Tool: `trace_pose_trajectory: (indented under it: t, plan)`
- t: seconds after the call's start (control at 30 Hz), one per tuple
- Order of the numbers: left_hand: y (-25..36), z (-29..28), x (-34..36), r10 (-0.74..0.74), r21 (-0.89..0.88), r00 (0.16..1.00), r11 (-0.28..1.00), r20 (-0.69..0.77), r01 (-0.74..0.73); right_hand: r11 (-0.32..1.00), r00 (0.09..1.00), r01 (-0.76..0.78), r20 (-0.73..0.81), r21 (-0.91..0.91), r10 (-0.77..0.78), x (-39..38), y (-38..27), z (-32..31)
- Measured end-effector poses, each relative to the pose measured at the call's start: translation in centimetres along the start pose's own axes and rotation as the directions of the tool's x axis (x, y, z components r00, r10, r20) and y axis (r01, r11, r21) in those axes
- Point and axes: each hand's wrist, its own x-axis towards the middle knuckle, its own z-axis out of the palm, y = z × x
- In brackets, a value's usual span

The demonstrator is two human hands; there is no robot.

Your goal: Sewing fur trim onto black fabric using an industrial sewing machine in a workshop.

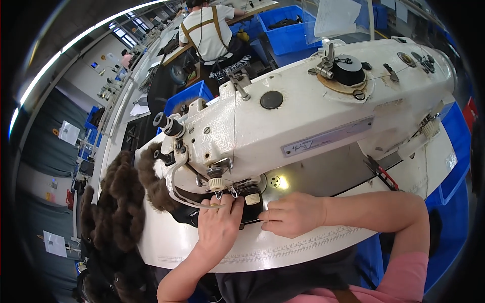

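Fingers of the bare right hand [293,214] pinch together on the near right edge of a smooth black fabric piece [251,212], while the bare left hand [220,227] lies palm down on it, fingertips partly hidden under the machine head, so whether they also pinch cannot be told. The fabric sits on the white tabletop [283,252], directly beneath the needle end of a worn white industrial sewing machine [323,121]. Doing this well likely means light, even pressure from the left, fingertips clear of the needle's path, and the right hand holding the edge flat without tugging. Fluffy brown fur [154,179] bunches at the fabric's left; it is best smoothed away from the stitching area. Red-handled snips [384,177] lie to the right, safely apart from the cloth. Beyond, a dark brown fur heap [118,202] rests at the table's left, and a co-worker in a white shirt [207,33] sits ahead.
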Motion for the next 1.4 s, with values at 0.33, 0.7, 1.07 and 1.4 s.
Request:
trace_pose_trajectory:
  t: [0.33,0.7,1.07,1.4]
  plan:
    - [-2.2,0.1,-0.1,0.023,-0.357,0.998,0.933,-0.062,-0.043,0.986,0.99,-0.138,-0.006,-0.095,0.138,0.9,0.0,0.2]
    - [-2.6,-0.9,0.6,-0.012,-0.317,0.994,0.947,0.11,0.046,0.986,0.977,-0.167,0.133,0.0,0.166,0.9,-0.3,-0.3]
    - [-3.9,0.2,0.8,0.169,-0.469,0.984,0.874,0.055,-0.124,0.967,0.968,-0.202,0.179,0.156,0.174,1.0,0.2,0.2]
    - [-1.4,0.4,0.3,-0.095,-0.44,0.983,0.884,0.157,0.155,0.939,0.995,-0.091,-0.013,0.332,0.101,0.9,0.1,0.2]
